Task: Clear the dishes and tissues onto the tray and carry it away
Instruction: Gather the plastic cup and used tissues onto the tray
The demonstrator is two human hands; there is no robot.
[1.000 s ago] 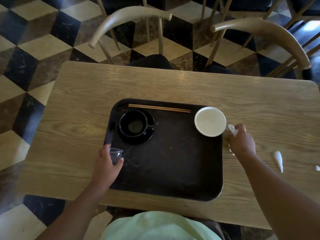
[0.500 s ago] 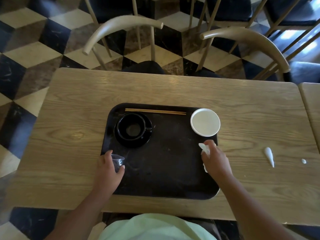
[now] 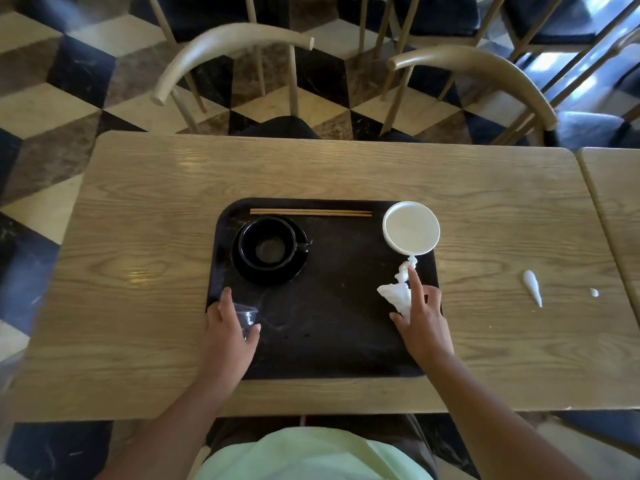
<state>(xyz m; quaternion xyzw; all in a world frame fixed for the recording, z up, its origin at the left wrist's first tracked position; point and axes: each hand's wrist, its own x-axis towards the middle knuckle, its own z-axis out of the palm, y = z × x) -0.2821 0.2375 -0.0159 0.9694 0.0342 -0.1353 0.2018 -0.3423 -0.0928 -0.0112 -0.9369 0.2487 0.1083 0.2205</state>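
Crumpled white tissue (image 3: 396, 295) lying on black tray (image 3: 332, 341), right side, just below white bowl (image 3: 411, 232). Right hand (image 3: 420, 323) over it, fingers spread, index extended; not gripping. Left hand (image 3: 228, 329) closed around small clear plastic cup (image 3: 246, 315) at tray's left edge. Second twisted tissue (image 3: 532, 287) lying apart on wooden table (image 3: 138, 271). Judged light, soft, compressible: pinch at mid-body. Cup thin, easily crushed; hold lightly.

The left hand (image 3: 231, 329) hides most of the clear cup (image 3: 246, 316), perhaps empty.
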